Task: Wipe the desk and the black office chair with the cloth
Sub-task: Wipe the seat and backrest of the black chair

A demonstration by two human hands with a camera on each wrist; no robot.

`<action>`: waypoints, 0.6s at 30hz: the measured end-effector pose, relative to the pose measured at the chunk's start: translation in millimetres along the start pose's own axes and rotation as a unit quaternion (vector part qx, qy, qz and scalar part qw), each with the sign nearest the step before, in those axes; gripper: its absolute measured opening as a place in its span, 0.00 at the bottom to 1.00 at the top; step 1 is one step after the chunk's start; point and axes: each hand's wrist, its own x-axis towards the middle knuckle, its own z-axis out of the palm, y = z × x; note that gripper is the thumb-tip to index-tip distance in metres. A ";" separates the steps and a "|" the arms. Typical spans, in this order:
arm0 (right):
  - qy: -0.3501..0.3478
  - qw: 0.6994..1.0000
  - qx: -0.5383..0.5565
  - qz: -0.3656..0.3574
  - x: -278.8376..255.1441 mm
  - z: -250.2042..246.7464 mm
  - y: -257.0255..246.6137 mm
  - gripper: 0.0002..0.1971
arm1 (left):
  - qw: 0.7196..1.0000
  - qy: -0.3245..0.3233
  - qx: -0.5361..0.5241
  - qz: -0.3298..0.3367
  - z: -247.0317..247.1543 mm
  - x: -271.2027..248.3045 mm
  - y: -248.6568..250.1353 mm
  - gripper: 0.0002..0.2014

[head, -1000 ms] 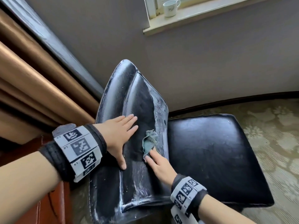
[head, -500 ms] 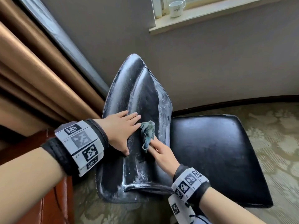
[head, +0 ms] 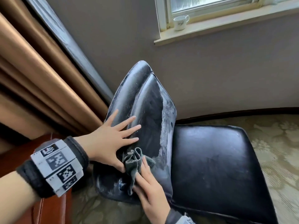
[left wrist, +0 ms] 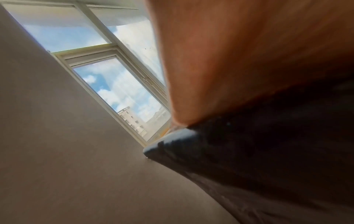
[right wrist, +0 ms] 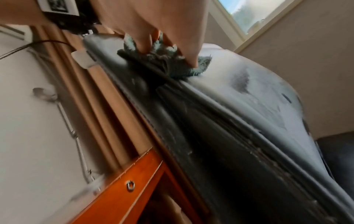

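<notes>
The right hand (head: 150, 185) presses its nearly straight fingers (right wrist: 147, 44) onto the bunched green cloth (head: 132, 162), holding it against the back of the black chair (head: 145, 101). The left hand (head: 110, 139) lies flat with fingers spread just above it. A white cup (head: 180, 22) stands on the windowsill (head: 226, 28).

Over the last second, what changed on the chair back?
The right hand dragged the cloth down the chair backrest, from mid-panel to its lower part, near the left thumb. The left hand shifted slightly and its fingers spread wider. Unchanged: left palm flat on the backrest, right hand pressing the cloth, cup on the sill.
</notes>
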 end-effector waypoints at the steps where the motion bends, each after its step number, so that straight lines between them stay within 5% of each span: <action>1: 0.012 1.000 -0.013 -0.017 -3.8 4.2 5.8 0.25 | 1.000 -0.002 -0.001 -0.004 1.2 -1.5 -0.4 0.52; 7: 0.081 0.992 -0.015 0.100 -28.2 2.2 14.5 0.29 | 0.999 -0.036 -0.025 -0.008 -3.5 -2.0 7.8 0.45; 11: -0.015 0.998 -0.046 -0.038 -1.0 12.7 -28.6 0.14 | 0.999 -0.042 -0.023 -0.012 -4.5 -4.1 11.7 0.35; 18: -0.047 0.988 -0.145 -0.037 -37.8 0.4 20.7 0.17 | 0.998 -0.061 -0.014 -0.019 -0.5 -7.4 16.3 0.34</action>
